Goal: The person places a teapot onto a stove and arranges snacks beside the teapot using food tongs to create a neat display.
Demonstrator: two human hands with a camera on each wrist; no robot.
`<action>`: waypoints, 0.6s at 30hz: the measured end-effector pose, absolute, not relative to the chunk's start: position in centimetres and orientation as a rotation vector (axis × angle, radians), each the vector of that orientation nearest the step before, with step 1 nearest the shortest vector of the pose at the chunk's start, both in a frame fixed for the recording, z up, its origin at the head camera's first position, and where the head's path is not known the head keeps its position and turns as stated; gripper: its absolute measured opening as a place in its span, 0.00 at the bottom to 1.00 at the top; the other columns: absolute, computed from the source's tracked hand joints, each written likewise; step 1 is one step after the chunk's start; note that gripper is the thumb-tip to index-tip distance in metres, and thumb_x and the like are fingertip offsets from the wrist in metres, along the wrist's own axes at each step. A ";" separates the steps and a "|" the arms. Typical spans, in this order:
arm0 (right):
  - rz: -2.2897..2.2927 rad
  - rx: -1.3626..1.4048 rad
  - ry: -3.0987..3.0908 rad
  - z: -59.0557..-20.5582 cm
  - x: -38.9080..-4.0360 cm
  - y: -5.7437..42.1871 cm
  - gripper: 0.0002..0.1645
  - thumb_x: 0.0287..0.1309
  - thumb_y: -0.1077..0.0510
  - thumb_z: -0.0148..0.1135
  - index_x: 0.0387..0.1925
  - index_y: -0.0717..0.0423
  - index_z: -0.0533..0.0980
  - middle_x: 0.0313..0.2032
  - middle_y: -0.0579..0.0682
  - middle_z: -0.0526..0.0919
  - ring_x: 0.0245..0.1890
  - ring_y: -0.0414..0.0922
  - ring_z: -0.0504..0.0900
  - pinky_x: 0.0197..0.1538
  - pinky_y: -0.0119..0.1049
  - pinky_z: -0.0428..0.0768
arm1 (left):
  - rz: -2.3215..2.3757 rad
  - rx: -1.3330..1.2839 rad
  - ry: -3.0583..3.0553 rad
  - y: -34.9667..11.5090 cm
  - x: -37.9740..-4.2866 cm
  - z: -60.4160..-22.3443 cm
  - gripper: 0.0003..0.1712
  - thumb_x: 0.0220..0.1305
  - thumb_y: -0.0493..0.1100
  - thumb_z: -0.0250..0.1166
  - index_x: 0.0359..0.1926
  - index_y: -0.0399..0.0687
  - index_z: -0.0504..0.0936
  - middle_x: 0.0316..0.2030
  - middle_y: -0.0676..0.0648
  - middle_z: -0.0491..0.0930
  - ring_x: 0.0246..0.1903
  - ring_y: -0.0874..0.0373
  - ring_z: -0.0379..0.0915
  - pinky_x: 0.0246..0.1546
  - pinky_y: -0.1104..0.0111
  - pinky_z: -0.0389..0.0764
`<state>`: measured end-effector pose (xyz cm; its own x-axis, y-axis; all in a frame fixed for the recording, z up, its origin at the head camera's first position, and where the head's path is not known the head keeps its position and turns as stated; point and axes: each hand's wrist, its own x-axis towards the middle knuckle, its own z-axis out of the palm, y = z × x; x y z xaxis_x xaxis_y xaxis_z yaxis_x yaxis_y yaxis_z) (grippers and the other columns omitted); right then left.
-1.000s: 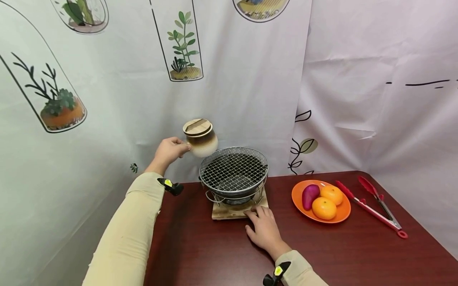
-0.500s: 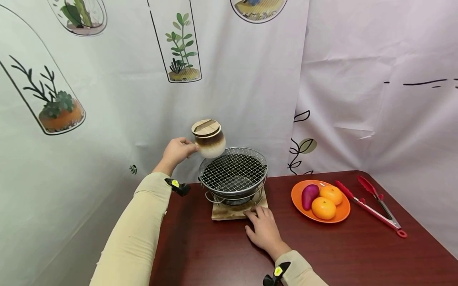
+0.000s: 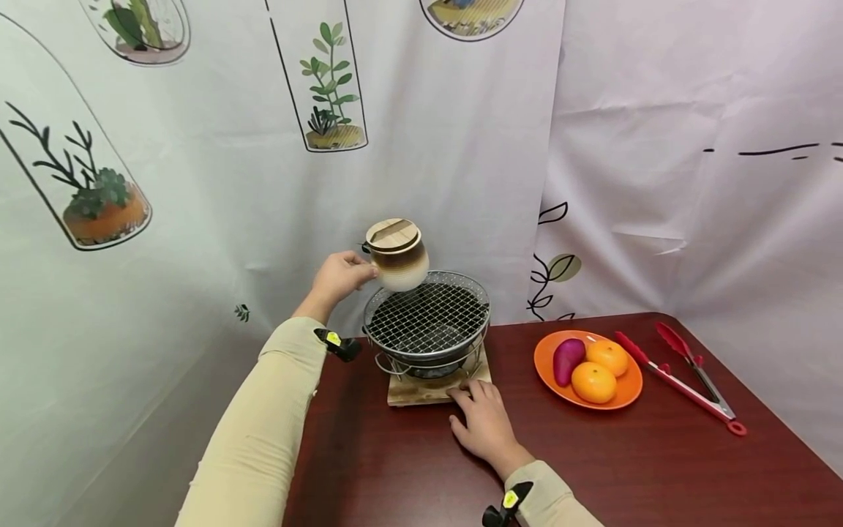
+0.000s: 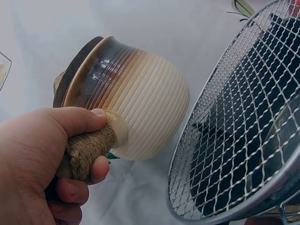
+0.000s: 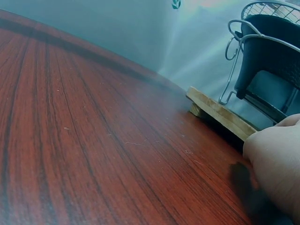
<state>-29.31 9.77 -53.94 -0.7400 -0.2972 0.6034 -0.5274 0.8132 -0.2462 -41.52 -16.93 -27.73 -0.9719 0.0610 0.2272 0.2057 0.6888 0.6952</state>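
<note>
Nearest, the person's right hand (image 3: 484,421) lies relaxed, thumb spread from the fingers, whose tips touch the front edge of a wooden board (image 3: 411,396) on the red-brown worktop (image 3: 382,468). On the board stands a round tabletop grill (image 3: 428,322) topped with wire mesh. To its right, an orange plate (image 3: 631,388) holds a purple sweet potato (image 3: 568,361) and two mandarins (image 3: 594,383), with red-handled tongs (image 3: 693,394) beside it.

Farther back, the left hand (image 3: 342,277) is curled round the twine-wrapped handle (image 4: 91,150) of a ceramic teapot (image 3: 402,271) with its wooden lid (image 3: 393,235) on. The teapot hangs near the mesh's far-left rim; whether they touch cannot be told.

The step appears to be carrying the teapot to the grill. The next move probably calls for clearing the rim, then lowering it level onto the mesh.

Compared with a second ago, the teapot has shifted right, towards the grill; the right hand has stayed put.
</note>
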 end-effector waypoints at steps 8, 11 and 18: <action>0.561 0.608 -2.441 -53.8 -29.2 9.7 0.23 0.53 0.52 0.71 0.52 0.50 0.82 0.51 0.55 0.77 0.54 0.57 0.73 0.62 0.57 0.67 | -1.142 -0.236 -2.712 -16.3 -41.7 -28.2 0.17 0.60 0.53 0.69 0.40 0.44 0.83 0.33 0.45 0.85 0.31 0.54 0.78 0.38 0.61 0.74; 0.554 0.605 -2.441 -53.9 -29.3 9.7 0.24 0.53 0.51 0.71 0.52 0.50 0.82 0.51 0.54 0.77 0.54 0.57 0.73 0.63 0.57 0.67 | -1.130 -0.225 -2.721 -16.0 -41.7 -28.5 0.17 0.59 0.54 0.69 0.40 0.45 0.83 0.33 0.47 0.85 0.31 0.54 0.79 0.38 0.61 0.75; 0.551 0.604 -2.424 -54.0 -29.3 9.7 0.24 0.52 0.52 0.71 0.52 0.50 0.83 0.50 0.54 0.77 0.54 0.57 0.73 0.62 0.57 0.68 | -1.140 -0.247 -2.710 -15.6 -41.7 -29.0 0.17 0.59 0.53 0.69 0.39 0.45 0.84 0.31 0.47 0.85 0.31 0.54 0.79 0.37 0.61 0.77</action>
